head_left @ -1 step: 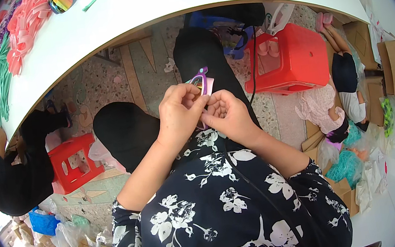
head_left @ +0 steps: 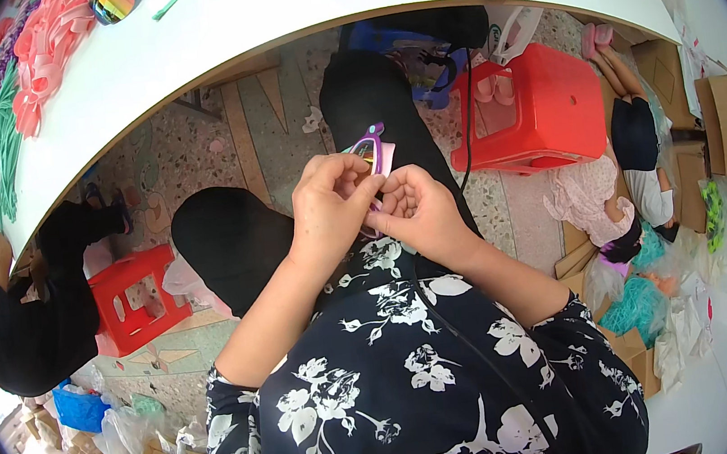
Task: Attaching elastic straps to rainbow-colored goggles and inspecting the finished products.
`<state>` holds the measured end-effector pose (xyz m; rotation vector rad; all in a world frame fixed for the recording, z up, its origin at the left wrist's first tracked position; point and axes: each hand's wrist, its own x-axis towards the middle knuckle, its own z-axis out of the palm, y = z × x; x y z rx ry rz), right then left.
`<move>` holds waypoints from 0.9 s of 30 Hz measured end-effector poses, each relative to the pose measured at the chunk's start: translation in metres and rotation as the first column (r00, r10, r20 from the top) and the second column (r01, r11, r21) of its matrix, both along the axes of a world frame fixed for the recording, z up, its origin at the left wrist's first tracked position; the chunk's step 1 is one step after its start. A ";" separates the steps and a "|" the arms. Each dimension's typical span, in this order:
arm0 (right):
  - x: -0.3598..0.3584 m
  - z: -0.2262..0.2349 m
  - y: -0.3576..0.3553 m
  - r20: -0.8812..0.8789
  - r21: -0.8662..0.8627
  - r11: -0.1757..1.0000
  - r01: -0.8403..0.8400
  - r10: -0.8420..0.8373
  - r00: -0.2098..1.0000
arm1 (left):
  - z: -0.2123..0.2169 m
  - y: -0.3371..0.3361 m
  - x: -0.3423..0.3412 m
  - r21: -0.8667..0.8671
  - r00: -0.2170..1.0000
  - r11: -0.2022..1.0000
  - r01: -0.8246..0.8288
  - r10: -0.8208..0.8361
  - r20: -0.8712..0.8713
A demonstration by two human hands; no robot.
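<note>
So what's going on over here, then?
A seated person holds a small purple-rimmed piece with the fingers of both bare hands, the left hand and right hand close together. The fingers hide much of it. Coral-pink straps lie on the white table in front.

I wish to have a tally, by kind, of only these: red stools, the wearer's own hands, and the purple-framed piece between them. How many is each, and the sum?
Red stools: 2 (left stool, right stool)
Wearer's hands: 2 (left hand, right hand)
Purple-framed piece: 1
Total: 5
</note>
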<state>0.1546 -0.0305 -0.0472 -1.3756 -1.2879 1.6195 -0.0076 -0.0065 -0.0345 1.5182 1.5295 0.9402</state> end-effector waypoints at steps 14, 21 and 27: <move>-0.003 -0.008 -0.004 -0.019 0.016 0.996 0.089 -0.089 0.996 | -0.028 0.002 -0.011 -0.075 0.906 0.997 0.022 0.012 0.424; -0.002 -0.001 -0.001 -0.004 0.012 0.997 0.074 -0.074 0.997 | -0.034 0.004 -0.004 -0.079 0.978 0.982 0.174 -0.163 0.129; 0.001 0.003 -0.003 -0.018 -0.010 1.000 0.019 -0.019 1.000 | -0.032 -0.003 -0.002 -0.049 0.966 0.980 0.195 -0.183 0.183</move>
